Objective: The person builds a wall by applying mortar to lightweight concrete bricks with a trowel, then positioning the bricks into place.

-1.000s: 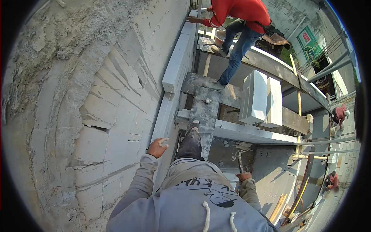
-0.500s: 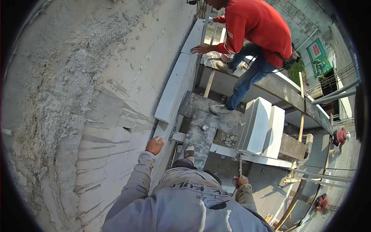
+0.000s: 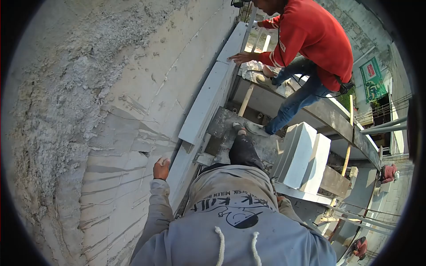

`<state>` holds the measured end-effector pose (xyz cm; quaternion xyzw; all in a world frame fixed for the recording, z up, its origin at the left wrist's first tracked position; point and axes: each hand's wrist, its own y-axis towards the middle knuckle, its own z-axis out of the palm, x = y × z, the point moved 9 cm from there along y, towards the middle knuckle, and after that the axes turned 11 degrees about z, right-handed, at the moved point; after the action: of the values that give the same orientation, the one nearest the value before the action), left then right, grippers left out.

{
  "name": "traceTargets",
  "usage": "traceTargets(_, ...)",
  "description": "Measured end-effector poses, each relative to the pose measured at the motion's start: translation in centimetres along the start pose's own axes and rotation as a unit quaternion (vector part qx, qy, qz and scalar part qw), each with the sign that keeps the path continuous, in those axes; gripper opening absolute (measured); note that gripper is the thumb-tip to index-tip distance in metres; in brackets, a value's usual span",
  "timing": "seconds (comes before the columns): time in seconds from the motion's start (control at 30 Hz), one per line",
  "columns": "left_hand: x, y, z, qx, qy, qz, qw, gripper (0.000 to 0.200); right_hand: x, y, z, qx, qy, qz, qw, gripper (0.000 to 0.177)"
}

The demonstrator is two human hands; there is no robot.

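Note:
My left hand (image 3: 161, 168) is raised beside the rough wall (image 3: 128, 155), its fingers curled round something I cannot make out. Just right of it, a long pale block (image 3: 205, 103) lies along the wall's edge, with a second pale block (image 3: 232, 43) beyond its far end. Of my right hand (image 3: 280, 202), only a bit of skin shows at the right side of my grey top; its fingers and anything in them are hidden. One of my feet (image 3: 239, 127) is on the dusty platform (image 3: 220, 122).
A co-worker in a red top (image 3: 310, 40) leans over the blocks, one hand (image 3: 243, 58) on them. More pale blocks (image 3: 295, 153) stand on the right. Steel beams, a bamboo pole (image 3: 347, 157) and cables are further right, with two other people far off.
My body and one foot have moved forward on the platform. My left hand is slightly further left. The rod-like tool seen in my right hand is now out of sight.

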<state>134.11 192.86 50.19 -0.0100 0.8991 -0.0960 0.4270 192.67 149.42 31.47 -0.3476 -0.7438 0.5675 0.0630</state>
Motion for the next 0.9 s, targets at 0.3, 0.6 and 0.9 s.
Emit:
traceTargets(0.3, -2.0, 7.9, 7.9, -0.072, -0.05, -0.071, 0.994, 0.043, 9.7, 3.2, -28.4, 0.026, 0.347, 0.096, 0.933, 0.028)
traceTargets(0.6, -7.9, 34.7, 20.5, -0.019, 0.095, 0.087, 0.991, 0.054, 31.0, 11.8, -42.7, 0.187, 0.665, -0.032, 0.722, 0.025)
traceTargets(0.9, -5.6, 40.1, 26.0, 0.031, 0.153, 0.033, 0.987, 0.049, 47.9, 5.1, -48.5, 0.383, 0.777, -0.118, 0.486, 0.027)
